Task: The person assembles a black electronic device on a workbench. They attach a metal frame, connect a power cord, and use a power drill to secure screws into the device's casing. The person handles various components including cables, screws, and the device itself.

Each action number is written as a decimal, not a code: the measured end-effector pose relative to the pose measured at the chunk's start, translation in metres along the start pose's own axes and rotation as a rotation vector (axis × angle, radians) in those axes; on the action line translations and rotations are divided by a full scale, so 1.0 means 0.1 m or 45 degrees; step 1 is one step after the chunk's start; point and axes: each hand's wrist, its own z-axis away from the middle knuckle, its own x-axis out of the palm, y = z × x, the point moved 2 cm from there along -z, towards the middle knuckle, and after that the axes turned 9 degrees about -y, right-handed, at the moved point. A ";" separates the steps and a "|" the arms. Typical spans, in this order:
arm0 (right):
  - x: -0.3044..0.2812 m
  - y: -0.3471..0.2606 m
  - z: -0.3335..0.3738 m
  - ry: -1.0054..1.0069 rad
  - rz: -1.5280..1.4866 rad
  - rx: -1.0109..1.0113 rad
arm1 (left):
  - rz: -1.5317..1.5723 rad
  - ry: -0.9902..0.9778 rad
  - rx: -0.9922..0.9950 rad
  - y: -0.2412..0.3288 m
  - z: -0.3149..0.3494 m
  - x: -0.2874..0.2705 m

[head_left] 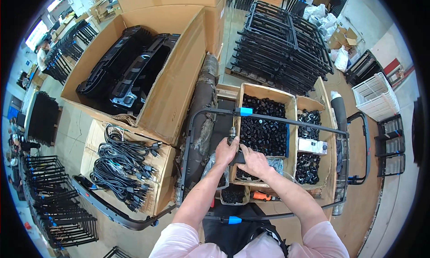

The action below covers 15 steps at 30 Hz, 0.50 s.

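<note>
Over the work table, both my hands are closed round a dark power drill point(238, 158); its metallic chuck point(232, 132) points away from me. My left hand point(225, 152) grips just behind the chuck, and my right hand point(255, 162) is at the body, hiding much of it. Around my forearms lies a black tubular frame point(309, 125). One blue sleeve point(246, 111) sits on its far bar and another blue sleeve point(234, 220) on its near bar. Beyond the hands, a wooden bin point(292, 144) holds many small black parts point(264, 135).
At left, coiled black cables point(121, 168) lie on cardboard, below a large carton point(179, 88) with black plastic housings. A wrapped roll point(201, 106) stands beside it. An orange-handled tool point(263, 196) lies near my right forearm. Stacked black frames point(282, 47) and a white basket point(376, 96) are farther off.
</note>
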 end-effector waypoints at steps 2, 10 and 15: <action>-0.01 0.01 0.00 0.010 -0.025 -0.011 | -0.003 -0.004 -0.001 0.00 0.00 0.00; -0.03 0.01 -0.01 -0.010 -0.053 0.023 | -0.049 -0.006 0.010 -0.01 -0.04 0.01; 0.10 0.12 -0.04 0.003 -0.077 0.004 | -0.011 -0.041 -0.038 0.04 -0.04 0.00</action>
